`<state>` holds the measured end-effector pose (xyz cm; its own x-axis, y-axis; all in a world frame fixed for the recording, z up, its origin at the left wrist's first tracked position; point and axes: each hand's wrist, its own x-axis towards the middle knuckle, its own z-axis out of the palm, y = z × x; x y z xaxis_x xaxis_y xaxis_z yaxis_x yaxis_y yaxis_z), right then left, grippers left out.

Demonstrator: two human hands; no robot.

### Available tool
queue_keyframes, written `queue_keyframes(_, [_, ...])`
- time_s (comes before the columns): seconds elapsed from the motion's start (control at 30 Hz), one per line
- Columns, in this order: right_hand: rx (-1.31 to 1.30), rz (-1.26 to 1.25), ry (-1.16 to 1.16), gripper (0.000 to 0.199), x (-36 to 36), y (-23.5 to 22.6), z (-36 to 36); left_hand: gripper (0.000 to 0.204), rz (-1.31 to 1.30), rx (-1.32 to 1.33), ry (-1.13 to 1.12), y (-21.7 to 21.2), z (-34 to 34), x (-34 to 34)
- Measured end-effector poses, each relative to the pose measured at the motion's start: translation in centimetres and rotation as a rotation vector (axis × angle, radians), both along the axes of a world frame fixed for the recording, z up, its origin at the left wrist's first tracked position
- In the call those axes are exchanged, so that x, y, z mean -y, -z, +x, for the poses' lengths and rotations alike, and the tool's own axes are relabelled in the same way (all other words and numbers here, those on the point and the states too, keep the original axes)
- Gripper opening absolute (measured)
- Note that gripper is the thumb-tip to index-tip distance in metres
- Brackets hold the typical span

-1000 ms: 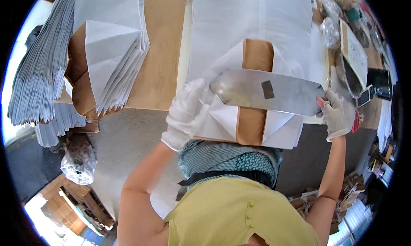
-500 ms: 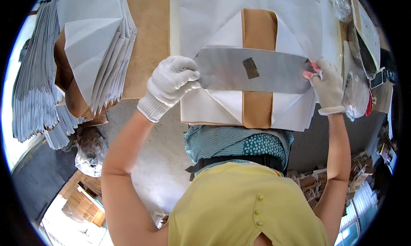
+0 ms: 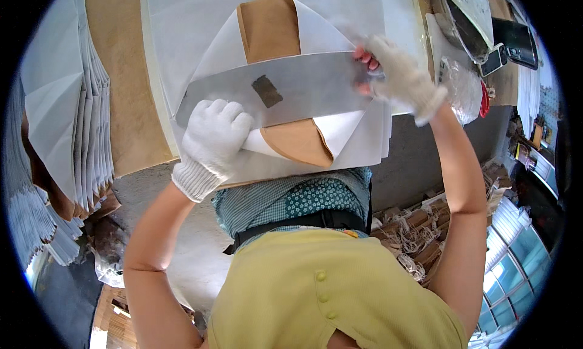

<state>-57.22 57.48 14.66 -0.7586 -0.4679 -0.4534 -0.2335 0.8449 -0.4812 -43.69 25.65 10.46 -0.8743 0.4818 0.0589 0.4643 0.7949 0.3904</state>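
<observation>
A long grey metal plate (image 3: 316, 82) with a dark patch lies across a folded white paper piece with a brown inner strip (image 3: 270, 27). My left hand (image 3: 215, 133), in a white knitted glove, is closed at the plate's near left edge. It grips the near paper flap (image 3: 343, 133), which curls up at the plate's edge; its fingertips are partly hidden. My right hand (image 3: 401, 78), its glove leaving reddish fingertips bare, holds the plate's right end between thumb and fingers, somewhat blurred. More white sheets (image 3: 370, 142) lie stacked underneath.
Folded white paper pieces (image 3: 57, 118) stand in a pile at the left, beside brown board (image 3: 121, 75). At the right are a clear plastic bag (image 3: 461, 94), a phone (image 3: 494, 60) and a dark case (image 3: 516, 42). Scraps and cords (image 3: 419, 233) lie below the table.
The view has shifted, moving the scene leftward. My left hand has gone from the plate's left end to its near edge, and the near flap now curls upward. My right hand stays at the right end.
</observation>
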Motion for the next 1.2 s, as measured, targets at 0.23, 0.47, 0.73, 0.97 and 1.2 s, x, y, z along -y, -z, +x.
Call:
queue_keyframes(0.23, [-0.356,-0.039,-0.264,0.048,-1.3,-0.8,4.1,0.026,0.332,0.122,-0.221,1.7,1.2,0.3])
queue_keyframes(0.47, [-0.377,0.025,-0.281,0.044,0.4,0.8,2.3,0.044,0.266,0.094,-0.546,-2.3,-1.3,-2.0])
queue_keyframes(0.73, [-0.549,0.169,-0.101,0.110,1.3,2.8,0.6,0.070,0.381,0.363,-0.727,-1.1,-6.8,-0.2])
queue_keyframes(0.97, [-0.430,0.218,-0.099,0.091,0.3,3.0,1.4,0.021,0.340,0.257,-0.576,-0.2,-5.8,-1.0])
queue_keyframes(1.2, [-0.563,0.043,-0.139,0.063,-0.2,4.1,4.5,0.031,0.552,0.246,-0.614,1.0,-4.4,-1.9])
